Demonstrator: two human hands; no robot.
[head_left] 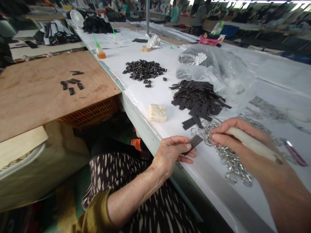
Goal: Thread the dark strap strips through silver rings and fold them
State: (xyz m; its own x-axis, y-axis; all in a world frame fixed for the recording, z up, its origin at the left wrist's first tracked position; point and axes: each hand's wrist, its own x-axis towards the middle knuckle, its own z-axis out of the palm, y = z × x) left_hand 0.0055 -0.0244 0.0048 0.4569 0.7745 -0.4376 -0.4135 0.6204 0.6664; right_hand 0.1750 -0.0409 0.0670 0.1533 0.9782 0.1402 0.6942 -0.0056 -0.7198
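My left hand [170, 152] pinches a short, flat black strip [195, 142] between thumb and fingers, just over the table's front edge. In my right hand [252, 152] is a tool with a thick off-white handle [252, 144]; a thin dark shaft seems to point toward the strips, though its tip is hard to make out. Beneath and beside that hand lies a heap of metal rings [228, 158], partly hidden by it. A pile of black strips [196, 97] rests beyond both hands. Farther left is a pile of small black tabs with metal rings [144, 70].
An off-white block [157, 112] sits near the table edge. Clear plastic bags [213, 64] lie behind the strips, and a purple-handled cutter [295, 153] lies at right. A bottle of orange liquid [100, 51] stands farther back. Several black pieces rest on a wooden board [36, 94].
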